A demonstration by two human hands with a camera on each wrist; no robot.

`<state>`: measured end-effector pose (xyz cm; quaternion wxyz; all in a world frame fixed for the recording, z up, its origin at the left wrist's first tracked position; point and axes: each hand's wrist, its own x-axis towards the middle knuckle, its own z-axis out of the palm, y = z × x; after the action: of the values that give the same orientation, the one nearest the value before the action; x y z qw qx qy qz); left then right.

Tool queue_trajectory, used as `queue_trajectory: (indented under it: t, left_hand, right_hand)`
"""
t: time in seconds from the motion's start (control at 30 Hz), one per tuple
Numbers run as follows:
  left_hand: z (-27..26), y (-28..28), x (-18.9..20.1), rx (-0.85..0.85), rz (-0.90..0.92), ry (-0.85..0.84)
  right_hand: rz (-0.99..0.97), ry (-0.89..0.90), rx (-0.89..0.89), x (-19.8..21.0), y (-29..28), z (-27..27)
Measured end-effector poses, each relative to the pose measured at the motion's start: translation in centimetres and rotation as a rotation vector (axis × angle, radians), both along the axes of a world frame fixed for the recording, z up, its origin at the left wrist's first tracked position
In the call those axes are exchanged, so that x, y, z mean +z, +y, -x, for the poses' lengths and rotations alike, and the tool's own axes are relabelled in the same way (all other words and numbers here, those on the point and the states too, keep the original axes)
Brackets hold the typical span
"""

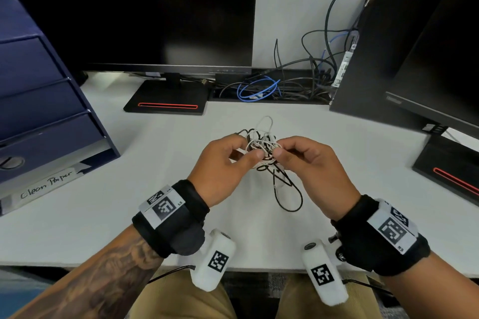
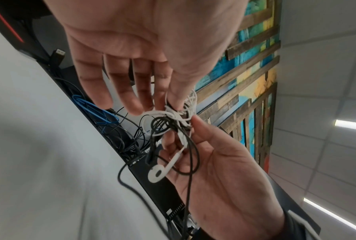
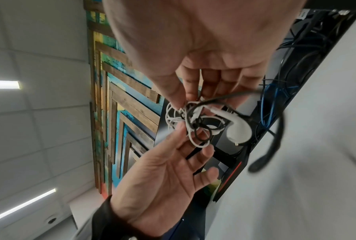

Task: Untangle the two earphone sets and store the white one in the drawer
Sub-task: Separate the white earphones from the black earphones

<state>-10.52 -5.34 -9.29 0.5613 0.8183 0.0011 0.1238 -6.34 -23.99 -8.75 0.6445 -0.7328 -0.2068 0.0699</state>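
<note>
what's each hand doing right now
Left hand: pinching the tangled earphone cords between thumb and fingertips.
Right hand: pinching the same tangle from the other side.

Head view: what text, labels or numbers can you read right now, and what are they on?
"Clean Paper": handwritten on the tray label under the blue drawer unit.
"L5": left wristband tag.
"R5": right wristband tag.
Brand on the right monitor: too blurred to read.

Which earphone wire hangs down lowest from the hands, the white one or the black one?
The black earphone wire. Its long loop dangles below both hands toward the desk, while the white earphone wire stays bunched up between the fingertips.
</note>
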Motion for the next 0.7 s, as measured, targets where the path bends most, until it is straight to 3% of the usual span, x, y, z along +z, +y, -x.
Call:
queue_trajectory:
  t: [0.27, 0.47, 0.7]
  left_hand:
    - [-0.06, -0.17, 0.01, 0.021, 0.015, -0.034]
    - [0.23, -0.66, 0.2, 0.011, 0.073, -0.036]
    - [0.37, -0.57, 0.64, -0.039, 0.198, 0.061]
  right_hand:
    - [-0.242, 0.25, 0.012, 0.44, 0.26, -0.15]
    - [-0.094, 0.079, 0.091, 0.54, 0.07, -0.15]
    - [-0.215, 0.109, 0.025, 0.83, -0.22, -0.54]
